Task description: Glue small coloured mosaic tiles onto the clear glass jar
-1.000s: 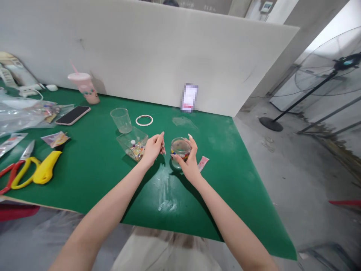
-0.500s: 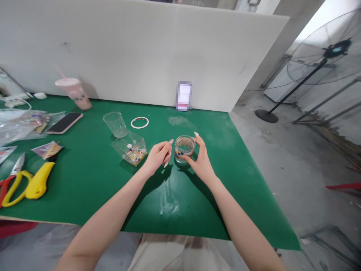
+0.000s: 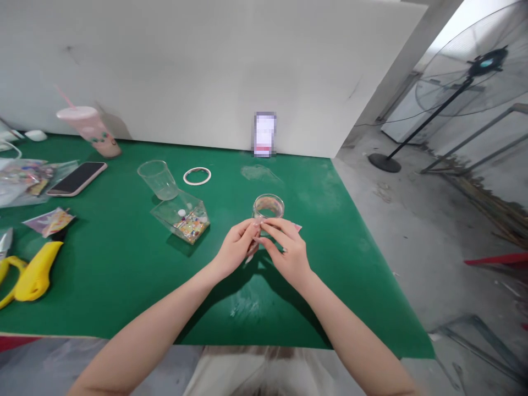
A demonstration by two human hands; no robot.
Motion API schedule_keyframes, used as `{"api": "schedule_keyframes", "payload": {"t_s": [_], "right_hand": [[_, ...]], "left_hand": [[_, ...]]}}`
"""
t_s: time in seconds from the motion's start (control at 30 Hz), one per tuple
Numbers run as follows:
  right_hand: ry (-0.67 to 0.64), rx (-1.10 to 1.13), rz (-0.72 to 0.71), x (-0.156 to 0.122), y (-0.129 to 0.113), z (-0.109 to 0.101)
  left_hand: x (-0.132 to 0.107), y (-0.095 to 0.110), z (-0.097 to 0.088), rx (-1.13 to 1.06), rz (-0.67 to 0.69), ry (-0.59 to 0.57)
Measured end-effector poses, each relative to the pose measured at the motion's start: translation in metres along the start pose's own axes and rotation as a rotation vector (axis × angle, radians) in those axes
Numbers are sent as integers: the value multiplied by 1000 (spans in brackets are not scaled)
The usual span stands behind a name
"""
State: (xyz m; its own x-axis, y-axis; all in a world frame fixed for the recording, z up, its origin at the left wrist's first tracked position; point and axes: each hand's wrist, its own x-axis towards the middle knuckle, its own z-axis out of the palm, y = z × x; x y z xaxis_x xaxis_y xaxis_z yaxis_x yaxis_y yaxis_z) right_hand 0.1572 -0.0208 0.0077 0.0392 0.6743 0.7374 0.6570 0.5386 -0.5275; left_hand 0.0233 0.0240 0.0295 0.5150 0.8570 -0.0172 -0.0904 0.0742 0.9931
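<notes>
A small round glass jar (image 3: 268,201) with colored pieces on its wall stands upright on the green table. Just in front of it, my left hand (image 3: 239,245) is closed in a pinch. The fingertips of my right hand (image 3: 287,247) meet those of the left and pinch there too. Whatever is between the fingers is too small or hidden to name. Left of my hands, a clear angular container (image 3: 181,215) lies tilted, with many small colored beads (image 3: 192,226) inside. A clear plastic cup (image 3: 159,181) leans behind it.
A white ring (image 3: 197,176) lies behind the cup's right side. Yellow-handled scissors (image 3: 35,275), a small printed packet (image 3: 51,221), a dark phone (image 3: 78,179), plastic bags (image 3: 31,179) and a pink tumbler (image 3: 93,132) are at left. A lit phone (image 3: 264,135) leans on the white partition (image 3: 185,71).
My right hand has let go of the jar and moved toward me and left to meet my left hand's fingertips. The jar stays standing; the view has shifted slightly.
</notes>
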Motion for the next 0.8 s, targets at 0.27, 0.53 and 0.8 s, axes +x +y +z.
{"api": "schedule_keyframes", "payload": {"t_s": [0.27,0.53,0.8], "right_hand": [[-40,56,-34,-4,-5,3],[-49,-7,-65,-8,-1,5],[-48,-66,-79,-9,-4,7]], "left_hand": [[-2,2,4,-5,21,6],[3,-6,0,-8,-20,-6],[2,-7,7,-170,-19,-8]]}}
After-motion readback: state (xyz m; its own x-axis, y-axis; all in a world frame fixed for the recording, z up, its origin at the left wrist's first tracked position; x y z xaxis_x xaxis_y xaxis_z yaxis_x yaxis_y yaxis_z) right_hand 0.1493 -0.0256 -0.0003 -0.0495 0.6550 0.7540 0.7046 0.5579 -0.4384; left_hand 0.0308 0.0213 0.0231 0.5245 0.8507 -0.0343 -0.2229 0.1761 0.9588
